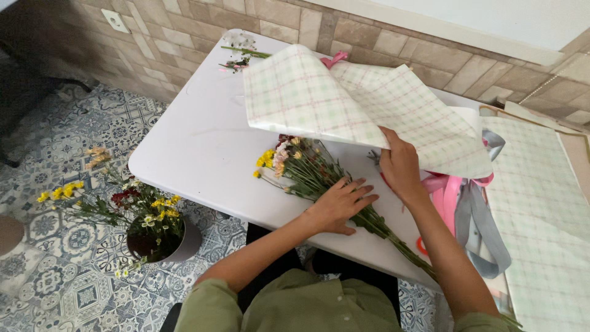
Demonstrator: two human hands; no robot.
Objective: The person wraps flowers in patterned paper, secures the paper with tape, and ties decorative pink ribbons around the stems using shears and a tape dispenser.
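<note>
White table (203, 147) stands on patterned tiles (74, 129) by a stone-block wall (203, 24).

Likely a florist's corner: wrapping paper (369, 101), flower bucket (161, 237).

i note a bunch of cut flowers (319, 175) lying flat on the white table, yellow and pale pink heads pointing to the table's left edge, green stems trailing toward its near right edge. a sheet of pale green checked wrapping paper (362, 104) is lifted and curled over the blooms, its underside facing down, one edge raised.
</note>
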